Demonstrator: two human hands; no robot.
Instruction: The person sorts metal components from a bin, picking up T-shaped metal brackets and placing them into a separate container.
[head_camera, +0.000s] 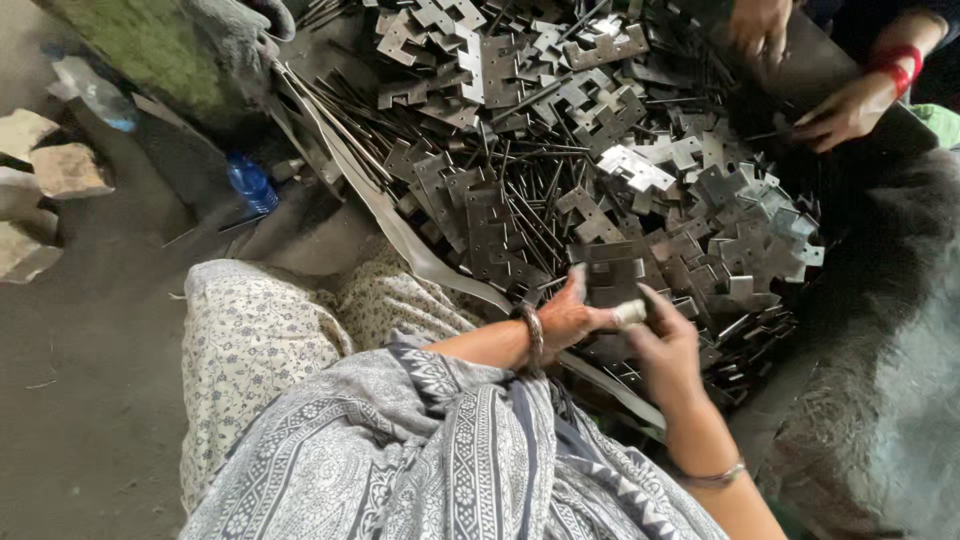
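My left hand (572, 312) and my right hand (665, 345) meet over the near edge of a big heap of grey metal hinge plates (600, 170) mixed with thin metal rods (520, 205). Between the fingers of both hands is a small pale metal piece (629, 313). The left hand grips its left end, and the right hand's fingers close on it from the right. A dark hinge plate (612, 275) lies just behind the hands. A bangle sits on my left wrist.
Another person's two hands (850, 108), one with a red bangle, work at the heap's far right. A long metal strip (400, 230) edges the heap. A blue bottle (250, 185) and stones (60, 170) lie on the floor at the left. My patterned clothing fills the foreground.
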